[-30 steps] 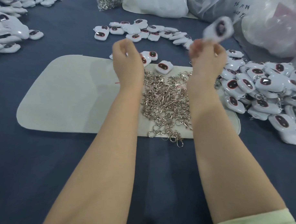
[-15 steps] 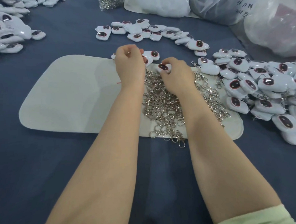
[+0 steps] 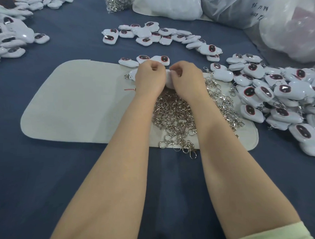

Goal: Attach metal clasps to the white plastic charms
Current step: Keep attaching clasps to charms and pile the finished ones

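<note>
My right hand grips a white plastic charm at the far edge of the pale mat. My left hand is curled tight against the charm's left end; what its fingertips pinch is hidden. A heap of metal clasps lies on the mat under and between my forearms. Another charm with a clasp on it peeks out from under my left hand.
Loose charms lie in a row beyond the mat. A big pile of charms with clasps is on the right and another pile at far left. Plastic bags and a bag of clasps stand at the back.
My right hand dropped a charm on the right pile, came back to the mat, took a charm from its far edge and brought it against my left hand. My left hand hardly moved.
</note>
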Tool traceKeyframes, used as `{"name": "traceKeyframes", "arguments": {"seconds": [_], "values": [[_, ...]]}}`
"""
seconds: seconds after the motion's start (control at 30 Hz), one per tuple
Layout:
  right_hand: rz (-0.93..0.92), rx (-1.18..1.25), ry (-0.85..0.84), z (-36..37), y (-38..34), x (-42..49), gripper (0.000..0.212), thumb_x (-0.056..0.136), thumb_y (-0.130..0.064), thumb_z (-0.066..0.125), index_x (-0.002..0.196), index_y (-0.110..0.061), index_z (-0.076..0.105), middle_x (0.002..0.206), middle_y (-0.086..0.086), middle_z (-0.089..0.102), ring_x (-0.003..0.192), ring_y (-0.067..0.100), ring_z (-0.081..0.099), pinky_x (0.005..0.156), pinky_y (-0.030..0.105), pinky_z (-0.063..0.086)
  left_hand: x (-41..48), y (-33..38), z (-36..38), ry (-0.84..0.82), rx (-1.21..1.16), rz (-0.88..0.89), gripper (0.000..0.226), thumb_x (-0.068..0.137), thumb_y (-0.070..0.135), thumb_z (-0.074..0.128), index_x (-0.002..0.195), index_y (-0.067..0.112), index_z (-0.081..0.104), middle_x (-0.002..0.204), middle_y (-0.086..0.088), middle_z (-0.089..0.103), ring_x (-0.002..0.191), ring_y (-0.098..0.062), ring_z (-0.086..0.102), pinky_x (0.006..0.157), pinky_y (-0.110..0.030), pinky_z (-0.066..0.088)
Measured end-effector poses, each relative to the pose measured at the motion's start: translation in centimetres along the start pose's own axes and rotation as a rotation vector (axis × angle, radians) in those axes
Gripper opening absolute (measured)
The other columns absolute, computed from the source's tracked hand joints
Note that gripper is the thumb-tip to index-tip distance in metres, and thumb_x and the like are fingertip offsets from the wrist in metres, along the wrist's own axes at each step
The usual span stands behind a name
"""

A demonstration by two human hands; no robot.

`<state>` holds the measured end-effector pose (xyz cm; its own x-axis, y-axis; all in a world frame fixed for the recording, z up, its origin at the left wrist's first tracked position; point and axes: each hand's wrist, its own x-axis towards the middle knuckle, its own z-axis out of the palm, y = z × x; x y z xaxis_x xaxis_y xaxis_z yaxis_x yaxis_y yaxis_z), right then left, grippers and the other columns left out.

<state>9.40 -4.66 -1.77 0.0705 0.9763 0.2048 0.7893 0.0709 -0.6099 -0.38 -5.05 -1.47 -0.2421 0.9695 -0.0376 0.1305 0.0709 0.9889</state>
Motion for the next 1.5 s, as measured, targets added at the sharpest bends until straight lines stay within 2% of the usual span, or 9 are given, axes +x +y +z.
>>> {"name": "traceKeyframes", "arguments": {"seconds": [0.27, 0.4, 0.53, 0.7, 0.83, 1.07, 1.2, 1.33, 1.5], "values": [[-0.041, 0.315, 0.067, -0.6, -0.9, 0.2, 0.018, 0.094, -0.018, 0.053, 0.109, -0.018, 0.063, 0.108, -0.001, 0.063, 0.096, 0.007, 0.053, 0.082, 0.017, 0.04, -0.1, 0.4, -0.3, 0.123, -0.154, 0.086, 0.011, 0.087, 0.013, 0.061, 0.097, 0.017, 0.062, 0.088, 0.01, 0.061, 0.09, -0.007, 0.059, 0.089, -0.024, 0.047], [0.045, 0.577, 0.156, -0.7, -1.2, 0.1, 0.008, 0.093, -0.012, 0.055, 0.098, -0.014, 0.06, 0.091, -0.002, 0.061, 0.086, 0.012, 0.06, 0.08, 0.033, 0.056, -0.1, 0.4, -0.2, 0.116, -0.163, 0.127, 0.014, 0.089, 0.018, 0.06, 0.102, 0.011, 0.063, 0.093, 0.004, 0.065, 0.087, -0.008, 0.059, 0.089, -0.028, 0.05], [0.126, 0.914, 0.146, -1.2, -1.5, 0.3, 0.008, 0.092, -0.008, 0.057, 0.087, -0.014, 0.057, 0.081, 0.002, 0.062, 0.073, 0.017, 0.064, 0.075, 0.033, 0.057, -0.7, 0.5, 0.1, -0.051, -0.265, 0.03, 0.027, 0.094, 0.03, 0.057, 0.106, 0.006, 0.06, 0.095, -0.009, 0.07, 0.069, -0.014, 0.069, 0.056, -0.023, 0.053], [0.115, 0.601, 0.151, -0.8, -1.7, 0.2, 0.003, 0.089, -0.019, 0.06, 0.087, -0.02, 0.059, 0.091, -0.001, 0.064, 0.093, 0.019, 0.064, 0.089, 0.039, 0.052, -1.0, 0.5, 0.3, -0.016, -0.234, 0.062, 0.018, 0.096, 0.025, 0.052, 0.083, 0.013, 0.055, 0.075, -0.002, 0.067, 0.057, -0.011, 0.068, 0.055, -0.028, 0.056], [0.043, 0.287, 0.11, -1.1, -1.7, 0.1, 0.017, 0.091, -0.029, 0.056, 0.099, -0.016, 0.063, 0.097, -0.008, 0.064, 0.094, 0.007, 0.058, 0.087, 0.023, 0.044, -0.4, 0.4, 0.2, 0.091, -0.253, 0.042, 0.023, 0.095, 0.023, 0.052, 0.098, 0.002, 0.059, 0.084, -0.005, 0.065, 0.06, -0.01, 0.065, 0.064, -0.032, 0.058], [0.047, -0.19, -0.272, -0.6, -1.8, -0.4, 0.04, 0.083, -0.045, 0.064, 0.116, -0.023, 0.06, 0.12, 0.004, 0.059, 0.114, 0.026, 0.053, 0.098, 0.04, 0.044, 0.1, 0.9, -0.4, 0.221, -0.411, 0.014, 0.032, 0.099, 0.025, 0.044, 0.111, -0.003, 0.056, 0.088, -0.01, 0.065, 0.052, -0.008, 0.06, 0.052, -0.023, 0.051], [-0.001, -0.191, -0.283, -0.6, -2.4, -0.6, 0.011, 0.087, -0.028, 0.063, 0.097, -0.024, 0.065, 0.11, 0.004, 0.065, 0.107, 0.026, 0.058, 0.093, 0.037, 0.048, -0.1, 0.8, -0.3, 0.213, -0.417, 0.028, 0.026, 0.098, 0.019, 0.045, 0.113, -0.001, 0.052, 0.092, -0.012, 0.066, 0.053, -0.007, 0.061, 0.054, -0.022, 0.051], [-0.008, -0.162, -0.252, -0.7, -2.2, -0.6, 0.012, 0.089, -0.024, 0.062, 0.099, -0.021, 0.069, 0.109, 0.005, 0.067, 0.107, 0.024, 0.059, 0.092, 0.034, 0.049, -0.3, 0.8, -0.4, 0.195, -0.465, 0.041, 0.013, 0.097, 0.013, 0.045, 0.108, 0.007, 0.048, 0.087, -0.006, 0.063, 0.055, -0.007, 0.062, 0.056, -0.023, 0.054], [0.067, 0.156, -0.077, -1.6, -1.5, -0.2, 0.011, 0.09, -0.021, 0.06, 0.089, -0.017, 0.07, 0.088, 0.004, 0.071, 0.089, 0.02, 0.065, 0.074, 0.029, 0.048, -0.3, 0.9, -0.5, 0.178, -0.532, -0.028, 0.008, 0.093, 0.008, 0.043, 0.101, 0.008, 0.044, 0.089, -0.01, 0.061, 0.052, -0.007, 0.061, 0.055, -0.021, 0.054]]}}
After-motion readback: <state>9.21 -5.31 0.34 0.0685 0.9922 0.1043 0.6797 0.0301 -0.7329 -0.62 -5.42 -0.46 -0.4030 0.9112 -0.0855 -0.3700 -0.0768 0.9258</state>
